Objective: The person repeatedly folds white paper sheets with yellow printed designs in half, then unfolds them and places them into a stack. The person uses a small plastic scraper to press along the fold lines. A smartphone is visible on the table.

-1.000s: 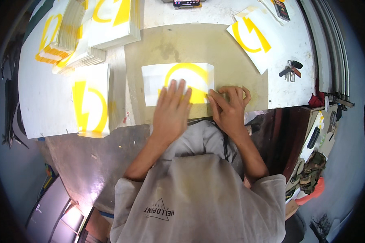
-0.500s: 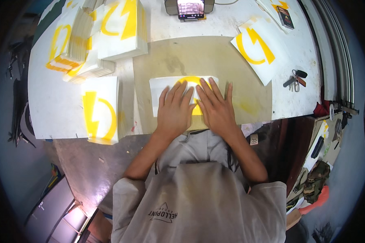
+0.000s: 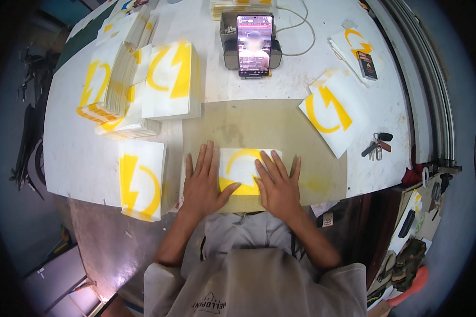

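Note:
A folded white paper (image 3: 240, 171) with a yellow print lies flat on the brownish mat in front of me. My left hand (image 3: 202, 182) rests flat at its left edge, fingers pointing away and thumb stretched over the yellow lower part. Across the right side of the paper, my right hand (image 3: 278, 185) lies spread with the palm down. Both hands are open. How far the paper reaches under each hand is hidden. To the left, near the table's front edge, lies a small pile of similar printed papers (image 3: 140, 179).
Tall stacks of printed papers (image 3: 172, 79) stand at the back left. A phone (image 3: 254, 45) leans on a dark box at the far middle, with a cable beside it. Another printed paper (image 3: 329, 113), keys (image 3: 377, 146) and a small dark box (image 3: 366, 65) lie right.
My left hand has slid left, from the paper's middle to its left edge, baring more of the print. The right hand stays on the right side. The whole view has tilted toward the far table.

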`<state>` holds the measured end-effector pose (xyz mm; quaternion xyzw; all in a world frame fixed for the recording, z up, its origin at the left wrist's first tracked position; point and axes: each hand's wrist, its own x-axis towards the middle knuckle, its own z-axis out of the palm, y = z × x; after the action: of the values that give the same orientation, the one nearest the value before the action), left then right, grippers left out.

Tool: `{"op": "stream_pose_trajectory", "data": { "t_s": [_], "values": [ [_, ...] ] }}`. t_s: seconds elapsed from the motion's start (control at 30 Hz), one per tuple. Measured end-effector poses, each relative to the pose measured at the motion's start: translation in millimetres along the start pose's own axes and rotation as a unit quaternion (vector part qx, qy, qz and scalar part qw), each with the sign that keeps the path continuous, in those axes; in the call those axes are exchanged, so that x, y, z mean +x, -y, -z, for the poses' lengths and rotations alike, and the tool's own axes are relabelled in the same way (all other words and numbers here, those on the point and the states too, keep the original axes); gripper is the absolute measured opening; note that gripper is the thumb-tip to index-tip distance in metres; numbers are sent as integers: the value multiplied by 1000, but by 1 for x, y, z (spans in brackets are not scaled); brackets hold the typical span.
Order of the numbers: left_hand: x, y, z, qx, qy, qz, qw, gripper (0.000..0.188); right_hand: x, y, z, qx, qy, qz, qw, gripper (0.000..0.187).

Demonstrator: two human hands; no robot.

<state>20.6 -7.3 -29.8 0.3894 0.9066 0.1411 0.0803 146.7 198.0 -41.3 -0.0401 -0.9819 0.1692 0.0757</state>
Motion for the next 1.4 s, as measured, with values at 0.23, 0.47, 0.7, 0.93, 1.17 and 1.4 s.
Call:
{"op": "stream_pose_trajectory", "data": {
  "t_s": [0.23,0.47,0.7,0.93,1.17,1.4],
  "values": [
    [-18,-47,-18,-20,-53,-58,997,59,-25,36,9,47,-34,-114,992,45],
    [-10,-28,-16,-79,-12,-135,988,46,-65,-49,42,-87,-126,-174,973,52],
    [35,-41,-20,-66,8,-182,981,52,-90,-77,48,107,-88,-194,971,44],
    [30,-35,-10,-114,92,-249,957,47,-122,-19,50,151,-64,54,985,39],
    [22,-38,-8,-101,84,-275,952,45,-112,2,17,70,-74,99,990,41],
    [24,-23,-12,-148,70,-242,956,47,-55,-14,30,115,-23,84,990,49]
  ]
}}
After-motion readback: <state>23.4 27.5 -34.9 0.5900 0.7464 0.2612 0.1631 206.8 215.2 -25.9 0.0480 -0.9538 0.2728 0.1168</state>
